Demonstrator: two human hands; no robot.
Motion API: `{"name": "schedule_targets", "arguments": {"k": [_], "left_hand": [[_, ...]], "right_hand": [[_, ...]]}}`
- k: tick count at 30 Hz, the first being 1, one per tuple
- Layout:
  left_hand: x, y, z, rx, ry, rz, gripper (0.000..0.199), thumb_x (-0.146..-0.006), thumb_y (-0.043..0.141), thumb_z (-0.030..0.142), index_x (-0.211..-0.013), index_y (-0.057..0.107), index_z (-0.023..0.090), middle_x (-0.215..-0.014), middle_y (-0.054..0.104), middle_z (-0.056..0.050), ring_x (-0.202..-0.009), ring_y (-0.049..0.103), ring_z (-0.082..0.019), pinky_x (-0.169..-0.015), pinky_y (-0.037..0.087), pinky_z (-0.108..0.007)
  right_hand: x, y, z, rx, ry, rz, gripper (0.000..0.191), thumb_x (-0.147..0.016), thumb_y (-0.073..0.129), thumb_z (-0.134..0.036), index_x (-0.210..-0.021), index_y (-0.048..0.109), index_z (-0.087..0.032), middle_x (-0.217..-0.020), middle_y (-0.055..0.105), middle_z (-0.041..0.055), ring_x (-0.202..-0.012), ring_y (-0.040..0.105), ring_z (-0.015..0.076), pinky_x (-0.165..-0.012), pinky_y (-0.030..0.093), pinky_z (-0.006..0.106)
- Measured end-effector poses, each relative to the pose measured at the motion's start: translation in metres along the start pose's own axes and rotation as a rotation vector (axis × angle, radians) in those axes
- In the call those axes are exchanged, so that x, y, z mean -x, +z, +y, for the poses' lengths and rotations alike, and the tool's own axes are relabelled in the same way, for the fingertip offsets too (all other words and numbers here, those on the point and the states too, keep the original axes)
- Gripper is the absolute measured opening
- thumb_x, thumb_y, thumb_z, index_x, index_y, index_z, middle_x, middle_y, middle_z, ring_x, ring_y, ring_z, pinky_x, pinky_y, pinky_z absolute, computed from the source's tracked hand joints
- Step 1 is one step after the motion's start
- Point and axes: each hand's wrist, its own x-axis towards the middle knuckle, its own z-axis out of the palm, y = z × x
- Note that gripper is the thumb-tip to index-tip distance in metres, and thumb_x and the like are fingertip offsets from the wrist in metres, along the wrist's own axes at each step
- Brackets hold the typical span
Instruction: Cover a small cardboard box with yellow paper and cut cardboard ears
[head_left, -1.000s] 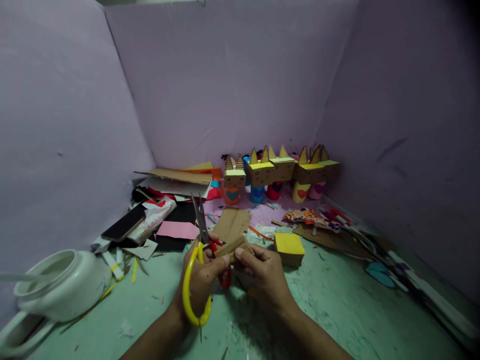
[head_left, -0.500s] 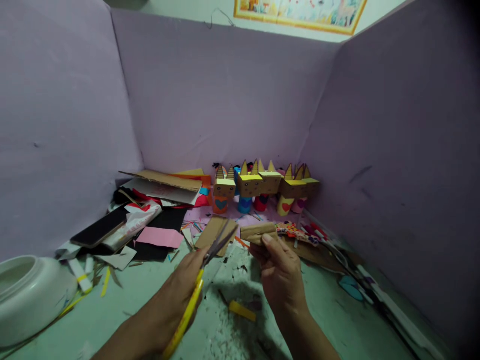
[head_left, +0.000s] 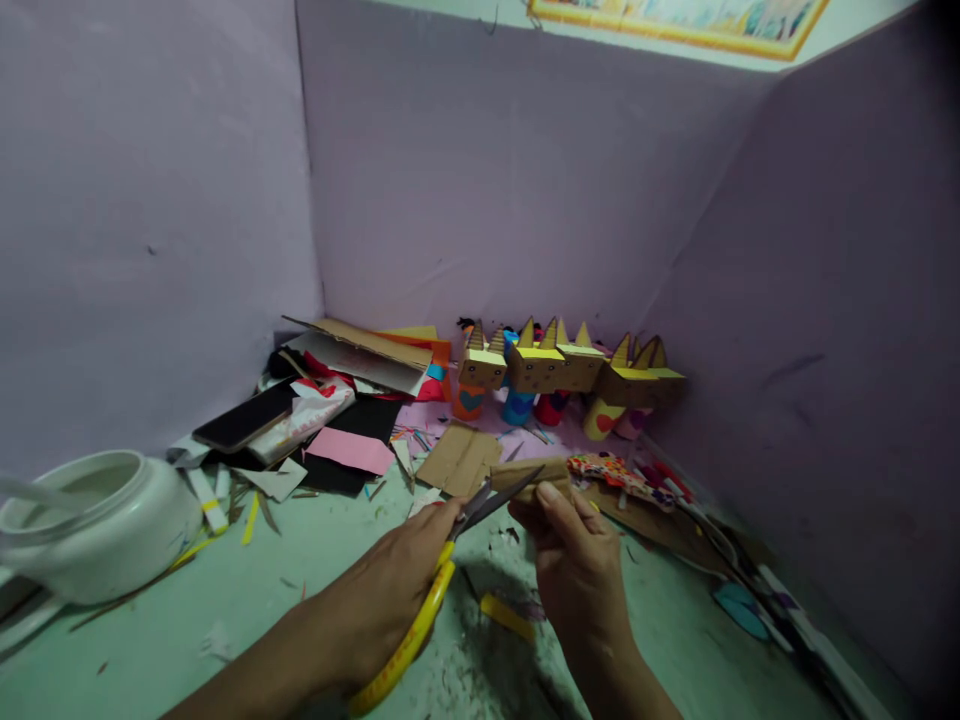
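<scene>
Scissors (head_left: 489, 502) are swinging in across the folded cardboard (head_left: 559, 467) above the desk (head_left: 345, 528), short of its far edge, left hand (head_left: 386, 590) gripping handles (head_left: 409, 645), right hand (head_left: 581, 565) pinching the seemingly light, stiff piece sensibly by its end.

Pale purple panels (head_left: 495, 180) around a green tabletop (head_left: 300, 620), yellow-framed picture (head_left: 690, 22) above, dim light.

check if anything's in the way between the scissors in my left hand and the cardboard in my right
Nothing visible stands between the scissors in the left hand and the cardboard piece. One blade overlaps it in view, its tip near the right hand's thumb; whether they touch I can't tell.
</scene>
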Motion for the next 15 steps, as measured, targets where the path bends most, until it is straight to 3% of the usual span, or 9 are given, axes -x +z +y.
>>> {"name": "schedule_targets", "arguments": {"k": [6,10,15], "left_hand": [[-0.002,0.014,0.011,-0.003,-0.112,0.094,0.056,-0.079,0.04,0.014,-0.134,0.031,0.021,-0.128,0.048,-0.01,-0.115,0.045,-0.023,-0.099,0.034,-0.04],[-0.004,0.026,0.013,0.02,-0.183,0.149,0.05,-0.079,0.042,0.02,-0.129,0.036,0.019,-0.123,0.052,-0.01,-0.112,0.048,-0.024,-0.097,0.036,-0.038],[0.003,0.038,0.001,0.051,-0.086,0.226,0.053,-0.076,0.047,0.02,-0.128,0.037,0.02,-0.12,0.054,-0.01,-0.104,0.051,-0.026,-0.089,0.041,-0.037]], "right_hand": [[0.003,0.006,0.007,-0.112,-0.021,0.099,0.004,-0.066,0.07,-0.025,-0.068,0.07,-0.021,-0.07,0.071,-0.0029,-0.068,0.064,0.011,-0.066,0.053,0.022],[0.007,0.011,0.01,-0.111,-0.052,0.091,0.004,-0.068,0.068,-0.024,-0.07,0.07,-0.021,-0.071,0.071,-0.0026,-0.072,0.065,0.0124,-0.071,0.053,0.025],[0.012,0.013,0.008,-0.048,-0.089,0.043,0.005,-0.069,0.068,-0.024,-0.072,0.069,-0.02,-0.074,0.071,-0.0009,-0.072,0.064,0.0144,-0.073,0.053,0.029]]}}
